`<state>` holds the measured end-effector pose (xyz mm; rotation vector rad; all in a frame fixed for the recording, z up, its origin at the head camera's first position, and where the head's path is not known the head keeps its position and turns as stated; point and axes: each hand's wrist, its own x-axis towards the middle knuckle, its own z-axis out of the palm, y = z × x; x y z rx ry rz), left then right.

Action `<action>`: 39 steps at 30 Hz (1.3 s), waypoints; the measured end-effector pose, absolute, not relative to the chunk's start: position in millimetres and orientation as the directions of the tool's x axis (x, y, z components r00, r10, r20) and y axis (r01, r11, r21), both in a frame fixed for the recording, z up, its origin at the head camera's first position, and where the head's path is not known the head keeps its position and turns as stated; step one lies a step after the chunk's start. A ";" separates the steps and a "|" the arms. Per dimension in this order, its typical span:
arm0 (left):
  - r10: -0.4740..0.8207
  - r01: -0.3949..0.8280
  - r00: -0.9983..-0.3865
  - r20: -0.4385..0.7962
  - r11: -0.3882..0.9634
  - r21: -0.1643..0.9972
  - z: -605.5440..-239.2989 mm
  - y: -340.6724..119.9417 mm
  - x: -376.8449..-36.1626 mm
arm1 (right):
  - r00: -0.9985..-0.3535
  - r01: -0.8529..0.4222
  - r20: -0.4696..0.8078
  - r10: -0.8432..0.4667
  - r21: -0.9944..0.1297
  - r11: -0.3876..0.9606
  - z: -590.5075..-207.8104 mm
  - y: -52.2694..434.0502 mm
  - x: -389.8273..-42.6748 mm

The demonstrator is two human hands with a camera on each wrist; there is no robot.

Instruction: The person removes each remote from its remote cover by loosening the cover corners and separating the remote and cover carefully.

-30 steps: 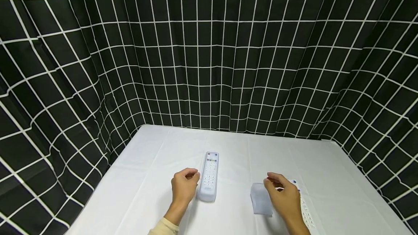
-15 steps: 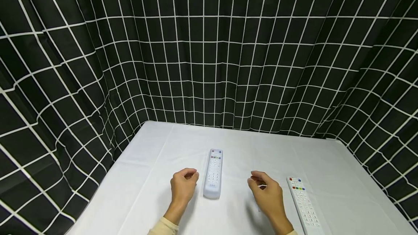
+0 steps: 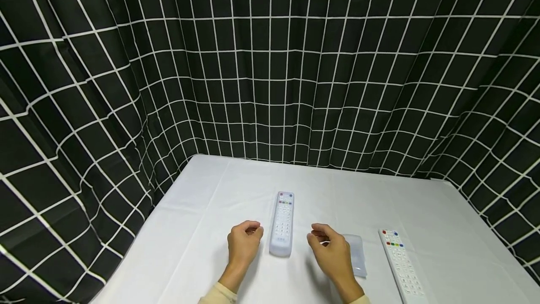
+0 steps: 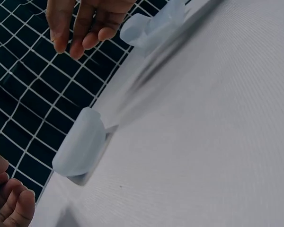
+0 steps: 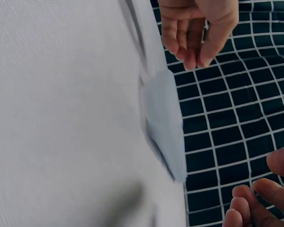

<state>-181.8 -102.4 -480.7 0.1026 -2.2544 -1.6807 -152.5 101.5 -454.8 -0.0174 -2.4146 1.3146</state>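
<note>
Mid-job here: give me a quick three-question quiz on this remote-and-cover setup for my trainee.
1. True or false: the left hand grips the covered remote.
2. Which lies nearest the right hand? A) the bare remote B) the empty clear cover C) the checked curtain
3. How many remotes lie on the white table?

Key:
1. False; the hand rests beside it, fingers loosely curled, holding nothing.
2. B; the cover lies just to the right of the hand, partly behind it.
3. Two: one in a clear cover between the hands, one bare at the right.
</note>
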 end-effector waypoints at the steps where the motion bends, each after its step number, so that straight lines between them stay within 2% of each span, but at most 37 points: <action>1: -0.250 0.132 -0.944 0.215 0.312 0.941 -481.2 -101.9 -181.9 | -0.926 -0.169 0.325 0.190 -0.809 0.563 -455.6 100.1 -153.0; 14: -0.142 0.130 -0.971 0.191 0.359 0.924 -495.7 -97.5 -177.8 | -0.941 -0.159 0.301 0.154 -0.796 0.584 -472.3 84.9 -155.8; 19: -0.109 0.125 -0.978 0.176 0.372 0.920 -498.2 -97.4 -175.9 | -0.958 -0.117 0.247 0.146 -0.801 0.588 -479.8 82.7 -156.2; 32: 0.024 0.152 -0.987 0.156 0.418 0.896 -496.6 -98.0 -174.7 | -0.995 -0.087 0.103 -0.006 -0.804 0.588 -482.7 75.1 -155.6; 39: 0.085 0.194 -0.981 0.175 0.423 0.885 -496.3 -98.2 -172.5 | -0.990 -0.136 0.132 -0.052 -0.782 0.608 -483.0 73.1 -154.8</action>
